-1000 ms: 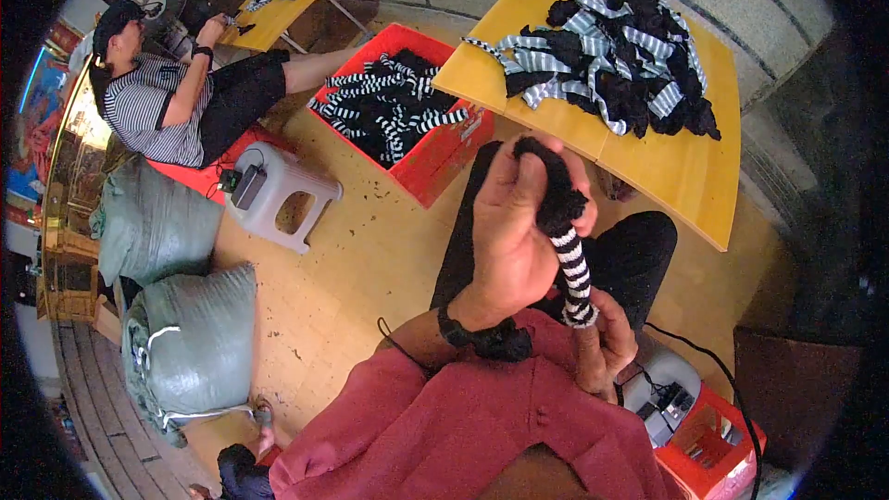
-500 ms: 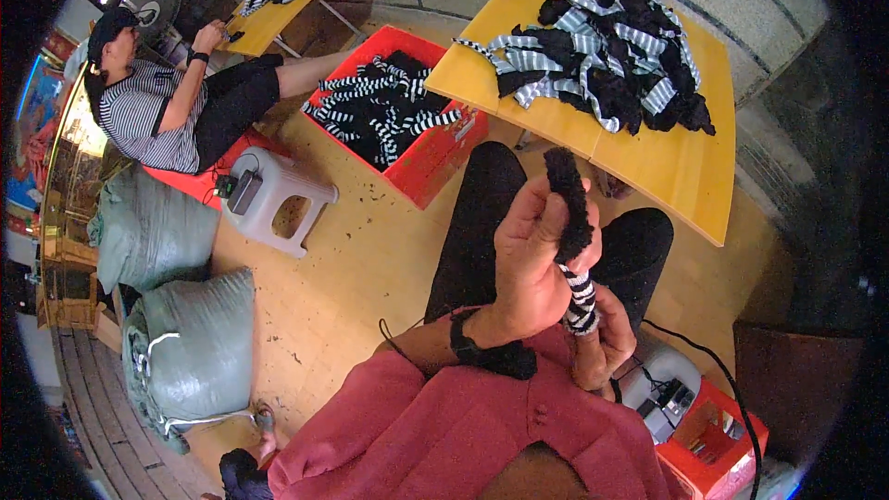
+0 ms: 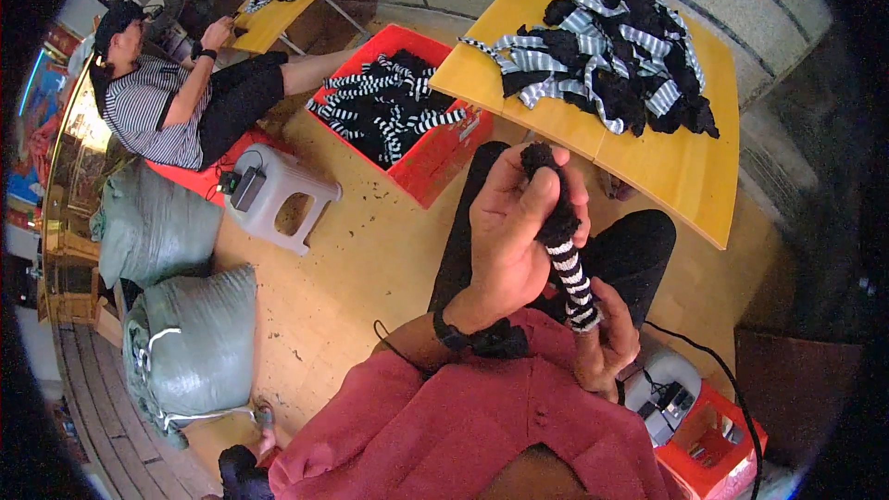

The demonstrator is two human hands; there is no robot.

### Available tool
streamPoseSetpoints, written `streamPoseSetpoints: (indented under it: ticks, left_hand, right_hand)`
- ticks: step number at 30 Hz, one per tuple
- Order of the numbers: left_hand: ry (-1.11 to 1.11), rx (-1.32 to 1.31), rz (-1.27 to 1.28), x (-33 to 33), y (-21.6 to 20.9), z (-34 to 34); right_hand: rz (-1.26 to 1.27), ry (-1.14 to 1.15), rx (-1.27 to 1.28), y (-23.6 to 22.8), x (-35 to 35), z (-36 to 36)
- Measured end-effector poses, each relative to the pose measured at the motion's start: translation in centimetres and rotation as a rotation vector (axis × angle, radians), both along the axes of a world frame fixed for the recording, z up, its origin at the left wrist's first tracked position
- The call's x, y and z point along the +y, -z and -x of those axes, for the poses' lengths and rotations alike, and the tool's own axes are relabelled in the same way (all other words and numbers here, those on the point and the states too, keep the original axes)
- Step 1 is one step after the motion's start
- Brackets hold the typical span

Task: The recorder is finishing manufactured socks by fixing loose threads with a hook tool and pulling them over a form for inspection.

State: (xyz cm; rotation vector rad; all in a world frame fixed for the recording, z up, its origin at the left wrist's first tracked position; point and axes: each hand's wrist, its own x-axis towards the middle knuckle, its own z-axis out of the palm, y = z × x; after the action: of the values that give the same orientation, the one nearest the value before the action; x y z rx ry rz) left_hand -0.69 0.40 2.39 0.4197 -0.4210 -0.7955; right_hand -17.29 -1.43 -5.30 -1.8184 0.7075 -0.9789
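Between my hands, above my lap, is a narrow knitted tube (image 3: pixel 570 281), striped black and white with a fluffy black end. My left hand (image 3: pixel 509 236) is closed round the fluffy part, thumb pressed on top, and the black tip sticks out above the fingers. A black band circles that wrist. My right hand (image 3: pixel 608 341) grips the lower striped end, which seems to sit over one of its fingers; the fingertips inside are hidden. The tube runs slantwise from the upper left down to my right hand.
Ahead, a yellow table (image 3: pixel 463 83) bears a heap of grey-striped and black knitted pieces (image 3: pixel 611 56). Beside it stands a red crate (image 3: pixel 431 171) of striped pieces. At left are a grey stool (image 3: pixel 310 193), green sacks (image 3: pixel 208 343) and a seated person (image 3: pixel 153 97). A black cable (image 3: pixel 718 366) runs at right.
My left hand has shifted a little left, its fingers wrapping further over the fluffy end. More of the striped part now shows, stretched straighter toward my right hand.
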Motion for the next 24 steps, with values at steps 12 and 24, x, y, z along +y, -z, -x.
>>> streamPoseSetpoints:
  ticks: [12,24]
  left_hand:
    - [0.02,0.058,0.107,0.1,0.5,-0.7]
    - [-0.054,0.065,0.12,-0.1,-0.1,-0.2]
  right_hand:
    - [0.017,0.047,0.017,0.5,0.5,0.0]
    - [0.123,0.01,0.02,0.8,0.4,0.5]
